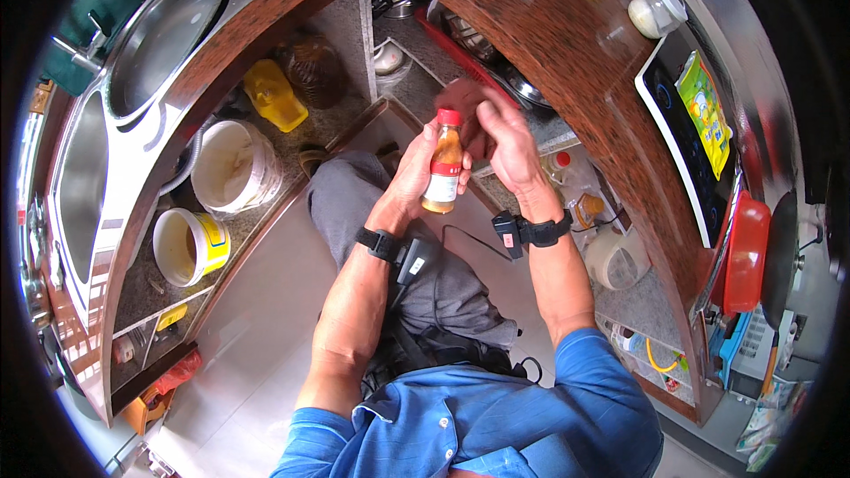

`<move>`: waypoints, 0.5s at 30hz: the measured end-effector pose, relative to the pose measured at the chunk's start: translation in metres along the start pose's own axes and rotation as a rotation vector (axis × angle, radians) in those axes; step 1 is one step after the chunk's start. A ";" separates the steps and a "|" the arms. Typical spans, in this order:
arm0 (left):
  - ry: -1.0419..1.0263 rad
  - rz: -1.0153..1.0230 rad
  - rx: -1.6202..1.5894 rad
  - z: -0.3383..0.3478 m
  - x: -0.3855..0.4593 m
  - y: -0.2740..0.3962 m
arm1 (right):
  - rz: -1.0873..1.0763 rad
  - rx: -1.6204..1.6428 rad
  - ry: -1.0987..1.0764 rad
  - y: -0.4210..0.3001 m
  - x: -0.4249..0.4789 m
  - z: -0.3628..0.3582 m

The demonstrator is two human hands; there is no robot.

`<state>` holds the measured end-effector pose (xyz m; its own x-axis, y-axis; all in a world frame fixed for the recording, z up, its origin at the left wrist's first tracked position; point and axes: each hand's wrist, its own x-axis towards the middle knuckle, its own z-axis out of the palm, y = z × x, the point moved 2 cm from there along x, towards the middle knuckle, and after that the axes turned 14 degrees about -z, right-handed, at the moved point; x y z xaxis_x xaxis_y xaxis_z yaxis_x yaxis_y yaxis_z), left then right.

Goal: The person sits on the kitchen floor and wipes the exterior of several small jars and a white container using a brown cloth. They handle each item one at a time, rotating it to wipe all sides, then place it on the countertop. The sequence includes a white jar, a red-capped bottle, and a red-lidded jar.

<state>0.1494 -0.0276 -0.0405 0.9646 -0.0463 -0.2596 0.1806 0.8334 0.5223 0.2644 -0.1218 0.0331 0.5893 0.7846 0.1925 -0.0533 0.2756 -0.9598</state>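
My left hand (416, 169) is closed around a small glass bottle (441, 176) with a red cap, a red and white label and yellow-brown contents. The bottle stands nearly upright in the view, cap away from me. Just right of the cap is my right hand (508, 139), its fingers raised and partly blurred. A blurred reddish-brown cloth (465, 106) shows at its fingers; whether they grip it cannot be told. Each wrist wears a black strap with a small device.
Open shelves under the brown countertop (531, 46) surround me. On the left are a white bucket (226, 166), a yellow and white bucket (189, 247) and a yellow container (273, 94). A red rack (458, 53) with metalware is ahead; clear jars (614, 257) stand right.
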 end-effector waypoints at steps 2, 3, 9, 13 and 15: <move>-0.018 -0.027 0.005 -0.001 0.000 0.000 | -0.025 -0.167 -0.157 -0.003 -0.001 0.010; -0.024 -0.039 0.008 0.001 -0.001 0.002 | -0.005 -0.154 -0.133 -0.003 -0.002 0.009; 0.313 -0.034 0.131 0.018 -0.001 0.007 | -0.046 -0.215 0.157 0.032 -0.009 -0.004; 0.339 -0.142 0.112 0.004 0.000 0.003 | -0.095 -0.214 0.167 0.037 -0.008 -0.003; 0.243 -0.148 0.039 0.008 -0.002 0.006 | -0.121 -0.233 0.136 0.033 -0.004 -0.001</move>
<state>0.1505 -0.0269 -0.0301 0.8537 -0.0292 -0.5199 0.3283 0.8051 0.4940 0.2604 -0.1165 0.0004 0.6839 0.6677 0.2942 0.2011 0.2152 -0.9556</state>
